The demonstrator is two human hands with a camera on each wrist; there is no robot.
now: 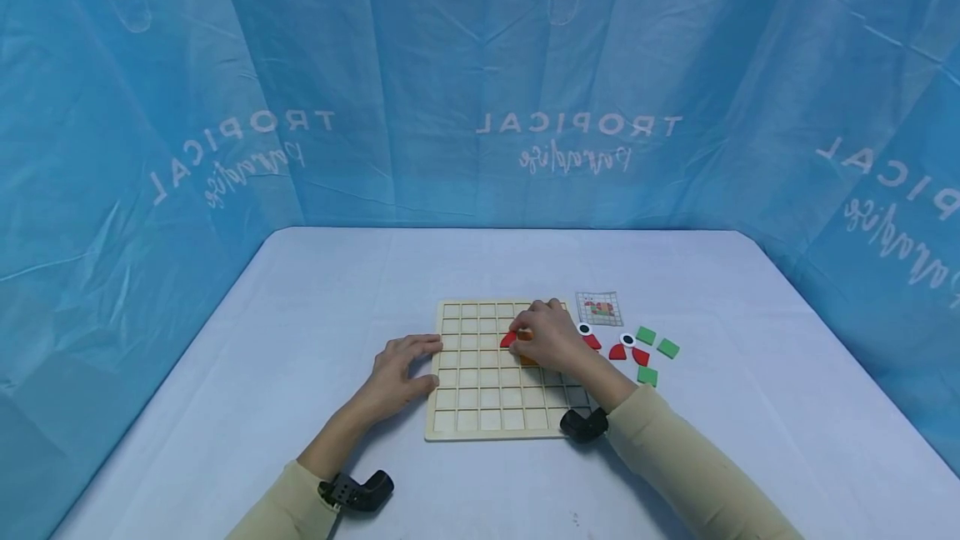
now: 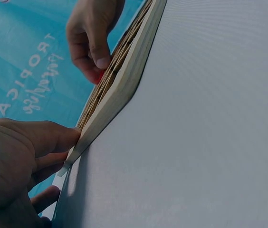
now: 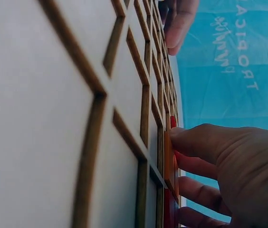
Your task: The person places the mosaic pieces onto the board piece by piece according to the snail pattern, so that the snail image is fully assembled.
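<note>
A pale wooden grid board lies on the table. My left hand is at its left side, fingers and thumb extended and touching the edge; the thumb meets the rim in the left wrist view. Over the upper right cells, my right hand pinches a red quarter-round piece at the fingertips, low against the board. Orange pieces sit in cells under that hand, partly covered. In the right wrist view, the thumb lies beside an orange piece, with another red piece nearer the camera.
Right of the board lie red pieces, round white eye pieces with black centres, and several green squares. A printed pattern card lies behind them. Blue curtains hang around the white table.
</note>
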